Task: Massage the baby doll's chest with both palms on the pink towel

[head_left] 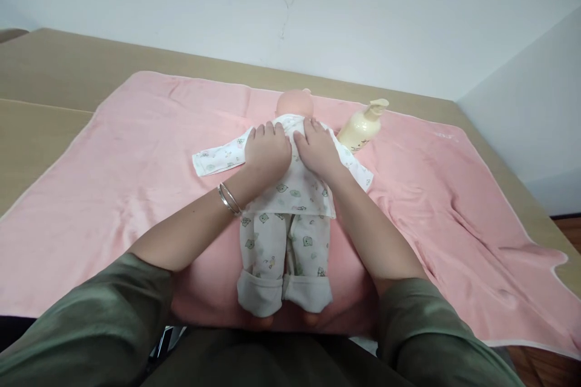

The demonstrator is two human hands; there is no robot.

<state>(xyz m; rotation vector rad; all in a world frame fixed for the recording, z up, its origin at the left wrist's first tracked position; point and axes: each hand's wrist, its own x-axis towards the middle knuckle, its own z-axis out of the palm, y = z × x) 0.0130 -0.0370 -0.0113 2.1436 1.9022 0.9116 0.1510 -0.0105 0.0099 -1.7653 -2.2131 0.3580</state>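
A baby doll (pixel 295 104) lies on a pink blanket (pixel 154 133), its head toward the wall. It wears a white printed top (pixel 295 193) and white printed trousers (pixel 308 242) with turned-up cuffs. On the left upper part of the top rests my left hand (pixel 269 154), palm down, its fingers bent over the cloth near the shoulder. My right hand (pixel 318 150) lies flat on the right upper part, fingers extended, thumb pointing toward my left hand. Neither hand visibly grips anything. The palms and what lies under them are hidden.
A cream pump bottle (pixel 361 128) lies tilted on the blanket, right of the doll's head. The wooden table (pixel 59 66) shows around the blanket's edges. A white wall (pixel 204 6) stands behind it. The blanket is wrinkled on the right.
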